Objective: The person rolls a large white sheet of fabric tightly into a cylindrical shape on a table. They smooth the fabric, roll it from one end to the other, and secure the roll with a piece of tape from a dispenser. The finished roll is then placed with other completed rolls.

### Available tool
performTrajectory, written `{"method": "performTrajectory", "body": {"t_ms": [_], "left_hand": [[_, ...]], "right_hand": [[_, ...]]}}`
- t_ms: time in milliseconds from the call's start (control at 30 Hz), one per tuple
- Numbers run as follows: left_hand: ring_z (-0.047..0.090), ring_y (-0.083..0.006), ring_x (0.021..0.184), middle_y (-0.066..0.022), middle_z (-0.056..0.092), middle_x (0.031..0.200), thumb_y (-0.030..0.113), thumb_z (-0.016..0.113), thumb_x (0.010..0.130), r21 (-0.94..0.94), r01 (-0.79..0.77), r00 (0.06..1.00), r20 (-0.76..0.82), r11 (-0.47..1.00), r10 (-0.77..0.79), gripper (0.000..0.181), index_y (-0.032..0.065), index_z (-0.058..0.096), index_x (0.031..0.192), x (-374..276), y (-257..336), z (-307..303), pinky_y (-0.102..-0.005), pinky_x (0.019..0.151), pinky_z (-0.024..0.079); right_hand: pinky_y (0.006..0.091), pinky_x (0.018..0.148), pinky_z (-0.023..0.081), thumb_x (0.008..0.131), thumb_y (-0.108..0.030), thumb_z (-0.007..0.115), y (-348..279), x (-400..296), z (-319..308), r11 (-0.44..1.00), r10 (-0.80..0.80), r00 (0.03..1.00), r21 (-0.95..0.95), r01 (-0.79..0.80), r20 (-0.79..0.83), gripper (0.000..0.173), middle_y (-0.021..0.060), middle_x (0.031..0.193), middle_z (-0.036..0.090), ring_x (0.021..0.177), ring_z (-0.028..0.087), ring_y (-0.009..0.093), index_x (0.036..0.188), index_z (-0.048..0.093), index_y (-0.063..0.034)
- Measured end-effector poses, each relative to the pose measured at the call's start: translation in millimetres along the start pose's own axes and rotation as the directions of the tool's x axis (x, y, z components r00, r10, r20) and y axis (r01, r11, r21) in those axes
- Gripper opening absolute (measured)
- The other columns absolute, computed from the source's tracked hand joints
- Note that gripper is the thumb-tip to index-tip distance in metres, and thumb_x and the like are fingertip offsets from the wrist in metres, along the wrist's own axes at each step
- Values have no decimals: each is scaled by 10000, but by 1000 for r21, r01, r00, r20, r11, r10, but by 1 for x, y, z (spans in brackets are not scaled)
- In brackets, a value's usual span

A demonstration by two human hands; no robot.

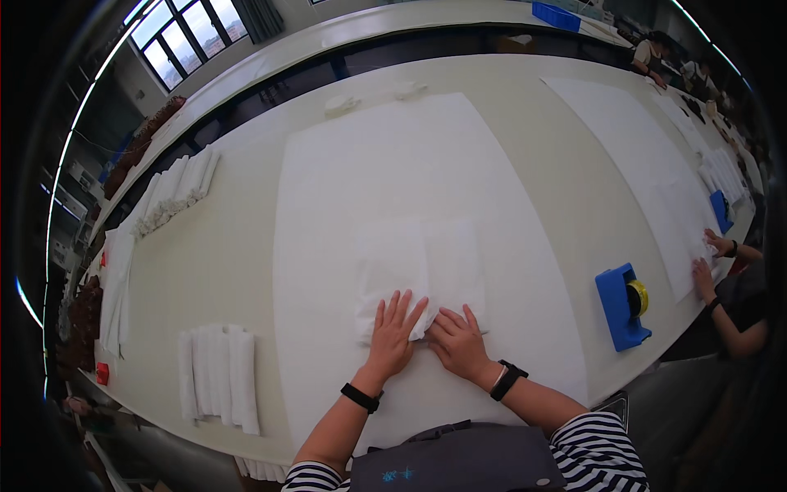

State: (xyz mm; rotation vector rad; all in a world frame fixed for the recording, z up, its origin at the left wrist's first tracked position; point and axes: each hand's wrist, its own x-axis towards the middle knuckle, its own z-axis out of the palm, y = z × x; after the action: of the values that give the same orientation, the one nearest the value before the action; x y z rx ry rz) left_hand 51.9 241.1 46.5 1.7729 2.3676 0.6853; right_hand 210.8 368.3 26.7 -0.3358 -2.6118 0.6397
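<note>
A folded piece of thin white fabric lies on a large white sheet spread before me. My left hand rests palm down on the near left part of the fabric, its fingers spread. Close beside it, my right hand touches the bunched near edge, with its fingers slightly bent. Between the two hands a crumpled bit of the fabric sticks up. Whether my right fingertips pinch the cloth is hidden beneath that hand.
White rolls lie to the left, and another row of rolls sits farther back. A blue tape dispenser with yellow tape stands at the right. Beyond it, a co-worker's hands work on another white sheet.
</note>
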Motion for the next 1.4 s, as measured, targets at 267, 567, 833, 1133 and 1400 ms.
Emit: {"method": "performTrajectory", "body": {"t_ms": [267,567,833,1133,1400], "left_hand": [[326,-381,1522,-166,395,1622,71,591,879,48,13,997,-83,999,-9,764,197,402,1608,8,17,13,-563,1263,159],[339,-366,1518,-164,421,1604,247,686,900,160,18,995,-98,987,-2,776,132,382,1604,5,2,37,-562,1268,161],[291,-367,1549,-171,391,1627,592,711,881,227,48,994,84,973,-69,935,39,401,1568,6,0,-34,-564,1275,153],[306,-386,1531,-134,413,1618,581,678,920,183,93,996,-17,979,-92,804,165,449,1569,-20,-53,-4,-565,1249,222],[304,-390,1530,-132,409,1619,622,673,909,124,66,997,-53,990,-60,821,163,466,1557,-21,-59,-2,-586,1243,215]], "right_hand": [[586,1214,262,890,-164,719,7,-2,9,1000,-5,1000,-1,5,28,268,82,1347,636,1363,519,288,1151,711,-102],[457,1144,421,898,-167,742,-15,23,-16,976,29,982,216,13,-187,387,166,1406,579,1346,518,366,1270,671,-87],[460,1136,435,969,-241,681,9,13,17,999,-19,996,-38,16,-87,427,183,1438,573,1354,515,380,1363,630,-84],[462,1130,438,962,-237,684,1,12,18,999,-9,997,-39,6,-82,407,161,1419,594,1337,528,366,1340,647,-89],[458,1107,458,955,-242,687,2,15,16,997,-33,997,-74,27,-76,400,148,1377,623,1316,547,354,1325,655,-94]]}}
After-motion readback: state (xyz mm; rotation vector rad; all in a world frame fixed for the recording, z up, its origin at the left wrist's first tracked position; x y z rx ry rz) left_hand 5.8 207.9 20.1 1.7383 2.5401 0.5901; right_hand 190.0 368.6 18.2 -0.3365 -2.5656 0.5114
